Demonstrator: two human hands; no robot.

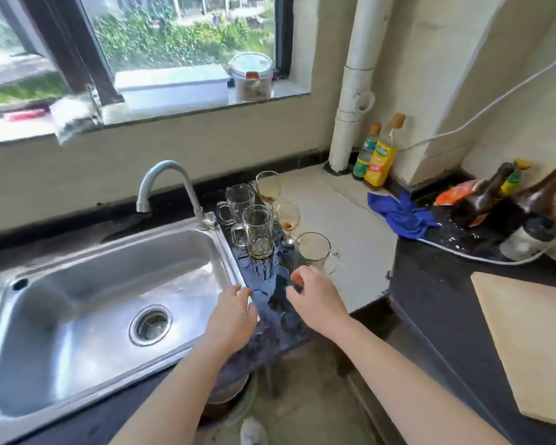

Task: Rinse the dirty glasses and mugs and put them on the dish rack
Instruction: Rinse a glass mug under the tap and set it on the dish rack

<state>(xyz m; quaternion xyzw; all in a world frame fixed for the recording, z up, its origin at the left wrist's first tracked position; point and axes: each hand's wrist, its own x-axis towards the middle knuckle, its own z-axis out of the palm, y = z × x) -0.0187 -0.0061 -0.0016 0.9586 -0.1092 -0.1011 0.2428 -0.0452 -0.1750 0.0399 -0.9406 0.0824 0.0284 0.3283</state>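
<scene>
Palms down: left hand (235,311), right hand (315,297)

One wide-angle view from head height, facing forward and steeply down onto a kitchen counter (344,226) corner. The steel sink (77,300) sits close at lower left; the window (180,33) runs across the top, farther off. The left hand (235,313) and right hand (315,300) reach in from the bottom edge toward centre; straight lines bow outward
</scene>
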